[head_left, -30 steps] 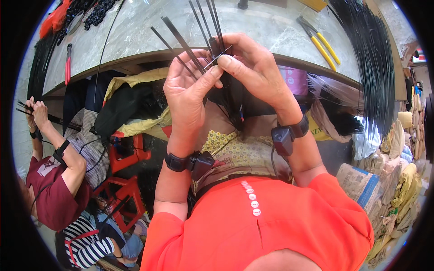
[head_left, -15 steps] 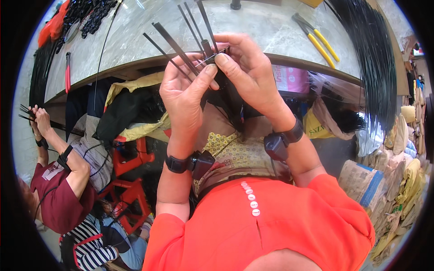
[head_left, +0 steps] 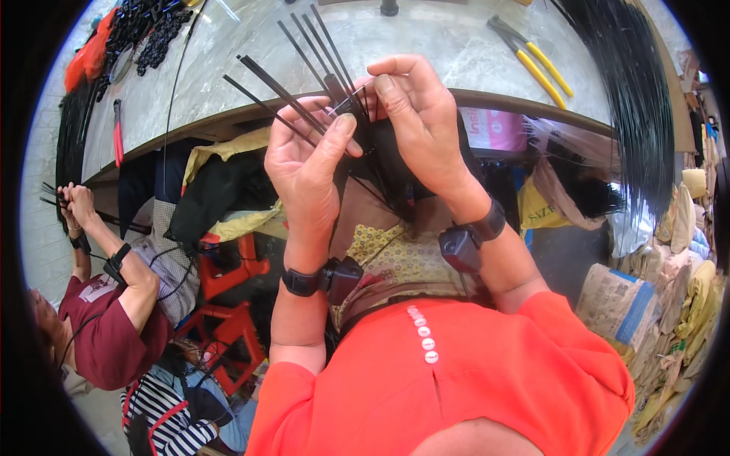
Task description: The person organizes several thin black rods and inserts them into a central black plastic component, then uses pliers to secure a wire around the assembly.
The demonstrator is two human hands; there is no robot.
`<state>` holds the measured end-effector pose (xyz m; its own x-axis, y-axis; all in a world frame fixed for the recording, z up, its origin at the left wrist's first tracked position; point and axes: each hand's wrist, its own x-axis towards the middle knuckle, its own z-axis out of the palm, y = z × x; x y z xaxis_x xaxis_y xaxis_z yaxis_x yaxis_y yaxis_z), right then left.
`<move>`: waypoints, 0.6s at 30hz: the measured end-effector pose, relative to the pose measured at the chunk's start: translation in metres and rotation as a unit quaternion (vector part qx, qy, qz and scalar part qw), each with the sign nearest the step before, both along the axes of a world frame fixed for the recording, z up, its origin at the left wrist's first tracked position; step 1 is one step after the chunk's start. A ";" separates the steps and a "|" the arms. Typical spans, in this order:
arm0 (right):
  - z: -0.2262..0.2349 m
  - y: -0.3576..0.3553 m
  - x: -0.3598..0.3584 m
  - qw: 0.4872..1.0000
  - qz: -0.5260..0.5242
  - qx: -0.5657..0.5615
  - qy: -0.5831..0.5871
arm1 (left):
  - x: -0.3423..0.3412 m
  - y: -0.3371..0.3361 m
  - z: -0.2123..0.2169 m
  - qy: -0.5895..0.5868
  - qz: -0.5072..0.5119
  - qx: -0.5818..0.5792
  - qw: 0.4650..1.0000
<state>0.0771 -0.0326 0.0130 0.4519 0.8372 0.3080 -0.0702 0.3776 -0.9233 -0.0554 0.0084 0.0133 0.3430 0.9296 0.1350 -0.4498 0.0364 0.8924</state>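
Pinching, between thumb and curled fingers of the left hand [head_left: 308, 163], a fan of black strips [head_left: 275, 87], at least 6 by their upper ends: 2 to the left, 4 closer together to the right. Among them, 1 short black tube [head_left: 334, 90] and 1 thin pale wire [head_left: 338, 109], all at the front edge of the grey bench [head_left: 441, 53]. Just beside these, curling the right hand [head_left: 418, 114], with thumb and forefinger near each other; impossible to tell whether gripping anything. Strapped to the wrists, 2 black devices [head_left: 344, 279].

Toward the bench's right end, 1 pair of pliers [head_left: 536, 74] with 2 yellow handles; farther right, draped over the front edge, 1 thick hank of long black strands [head_left: 635, 106]. Near the left end, 1 red-handled tool [head_left: 118, 140]; toward the far left corner, 1 orange-red bag [head_left: 90, 55] and 1 heap of black beadlike pieces [head_left: 161, 45]. Below, left, 2 red stools [head_left: 226, 283] and 2 co-workers, 1 in maroon [head_left: 118, 330], 1 in stripes [head_left: 144, 399]. Right of the bench, piled sacks [head_left: 684, 334], too overlapped to count.
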 end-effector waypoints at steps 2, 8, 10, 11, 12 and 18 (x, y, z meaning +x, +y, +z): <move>0.000 0.000 -0.001 1.000 0.002 0.003 0.022 | 0.000 0.000 0.001 -0.003 0.001 0.000 1.000; 0.005 0.000 -0.008 0.998 0.039 0.038 0.004 | -0.001 0.001 0.002 -0.008 -0.001 0.000 1.000; 0.001 0.001 -0.007 0.998 0.058 0.029 0.003 | 0.000 0.001 0.005 -0.001 -0.002 0.011 1.000; 0.001 0.001 -0.008 0.998 0.046 0.030 -0.009 | 0.000 0.000 0.006 0.002 -0.003 0.016 1.000; 0.002 0.001 -0.008 0.999 0.033 0.031 -0.022 | 0.000 0.000 0.007 0.001 0.000 0.020 1.000; -0.005 0.003 -0.009 0.999 -0.001 0.030 -0.044 | 0.002 -0.002 0.007 0.002 0.008 0.056 0.998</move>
<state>0.0683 -0.0297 0.0081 0.4225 0.8150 0.3965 0.0105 0.4330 -0.9013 -0.0529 0.0062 0.0200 0.3290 0.9141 0.2371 -0.4456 -0.0711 0.8924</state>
